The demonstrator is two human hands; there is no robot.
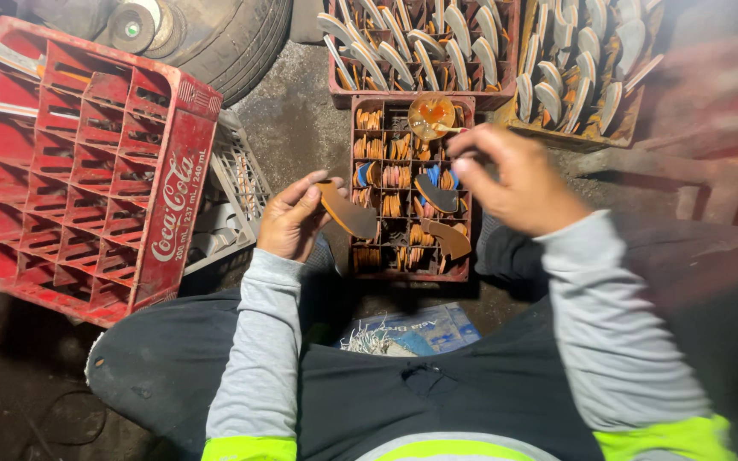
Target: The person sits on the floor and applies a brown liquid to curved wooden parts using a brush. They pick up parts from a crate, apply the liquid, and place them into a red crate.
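Left hand (290,224) grasps a curved brown sole piece (348,213) beside the dark red divided crate (360,189) of stacked orange pieces; right hand (518,181) above it pinches a thin brush (448,130)

Matt leather sole piece (348,213); scuffed red plastic crate (96,171).

Left of the hands, a red plastic bottle crate (87,171) lies tilted on the floor, its long side bearing a white script logo and small white print (174,207). Below the hands, between the person's knees, sits a flat blue package (427,329) with pale lettering, partly covered by whitish shreds at its left edge
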